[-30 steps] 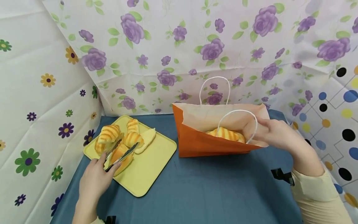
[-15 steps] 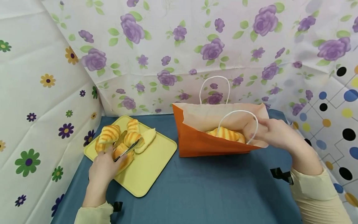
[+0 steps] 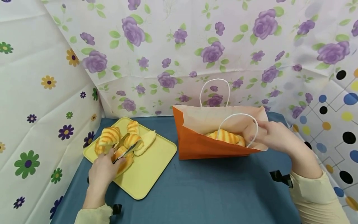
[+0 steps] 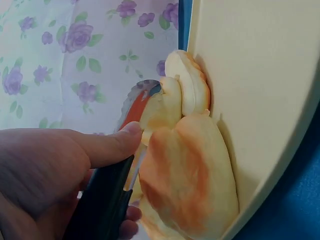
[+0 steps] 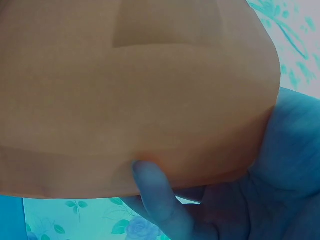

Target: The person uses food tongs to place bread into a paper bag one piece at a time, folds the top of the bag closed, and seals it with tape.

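My left hand (image 3: 102, 172) holds metal tongs (image 3: 129, 151) with dark handles over the yellow tray (image 3: 141, 185). The tong arms are spread, their tips around a small striped bread roll (image 3: 132, 140). Close beside them lie a longer golden bun (image 4: 187, 175), a striped croissant-like bread (image 3: 110, 136), a small striped roll (image 3: 132, 127) and a pale flat bread (image 3: 145, 143). At the right, my right hand (image 3: 275, 137) grips the side edge of an orange paper bag (image 3: 207, 149), thumb (image 5: 152, 185) against its pale inside. Striped bread (image 3: 225, 136) sits inside the bag.
Two white cord handles (image 3: 214, 80) stand up from the bag's mouth. A blue cloth (image 3: 209, 189) covers the table. Flower-patterned sheets (image 3: 167, 46) hang behind and to the left, with a dotted sheet (image 3: 335, 140) at the right.
My left hand has moved forward and slightly right with the tongs, and now sits nearer the bread. My right hand keeps its grip on the bag.
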The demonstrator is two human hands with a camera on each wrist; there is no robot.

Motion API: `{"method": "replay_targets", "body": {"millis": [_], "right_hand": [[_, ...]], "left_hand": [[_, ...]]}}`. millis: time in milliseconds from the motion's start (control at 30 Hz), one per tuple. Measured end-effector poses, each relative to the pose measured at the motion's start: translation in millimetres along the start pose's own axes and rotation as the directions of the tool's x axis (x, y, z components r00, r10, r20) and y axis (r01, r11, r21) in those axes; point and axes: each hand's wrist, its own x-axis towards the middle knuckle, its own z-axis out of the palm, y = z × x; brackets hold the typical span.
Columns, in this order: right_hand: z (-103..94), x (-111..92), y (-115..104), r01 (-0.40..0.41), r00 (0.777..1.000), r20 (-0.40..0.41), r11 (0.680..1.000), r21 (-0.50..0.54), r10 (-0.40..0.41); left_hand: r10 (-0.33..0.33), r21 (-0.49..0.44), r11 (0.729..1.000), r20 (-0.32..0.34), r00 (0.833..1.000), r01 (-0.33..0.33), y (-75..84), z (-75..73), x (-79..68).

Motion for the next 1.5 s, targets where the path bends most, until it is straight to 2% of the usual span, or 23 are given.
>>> {"method": "replay_targets", "body": {"millis": [267, 467, 567, 667, 800, 1000, 1200, 1333, 1500], "right_hand": [[-0.1, 0.0, 0.7, 0.0, 1.0, -0.002, 1.0, -0.007, 0.0], [-0.4, 0.9, -0.1, 0.01, 1.0, 0.001, 1.0, -0.018, -0.01], [-0.9, 0.6, -1.2, 0.017, 1.0, 0.004, 1.0, -0.012, -0.017], [-1.0, 0.2, -2.0, 0.026, 1.0, 0.0, 1.0, -0.011, -0.026], [0.3, -0.2, -2.7, 0.029, 1.0, -0.003, 0.999, -0.019, -0.029], [-0.7, 0.6, -3.4, 0.031, 0.999, -0.013, 0.999, -0.021, -0.032], [1.1, -0.4, -1.4, 0.018, 1.0, -0.005, 1.0, -0.012, -0.018], [1.3, -0.7, -0.5, 0.019, 1.0, -0.005, 1.0, -0.011, -0.019], [0.9, 0.0, -0.6, 0.026, 1.0, -0.002, 1.0, -0.012, -0.026]], "left_hand": [[0.034, 0.022, 0.999, -0.063, 0.997, -0.033, -3.2, 2.7, -3.1], [0.051, 0.008, 0.999, -0.162, 0.985, -0.05, -4.6, 6.5, -6.7], [0.062, -0.009, 0.998, -0.233, 0.97, -0.066, -2.2, 7.6, -9.0], [0.083, -0.022, 0.995, -0.306, 0.948, -0.095, 1.5, 7.9, -10.1], [0.107, -0.048, 0.99, -0.371, 0.923, -0.134, 6.5, 7.2, -11.8], [0.098, -0.1, 0.983, -0.418, 0.903, -0.153, 20.0, 1.2, -16.2], [0.118, -0.12, 0.974, -0.448, 0.886, -0.19, 33.3, -5.3, -21.6], [0.138, -0.127, 0.967, -0.46, 0.877, -0.219, 40.0, -6.2, -23.6], [0.168, -0.124, 0.958, -0.493, 0.854, -0.26, 44.9, -3.2, -25.4]]}}
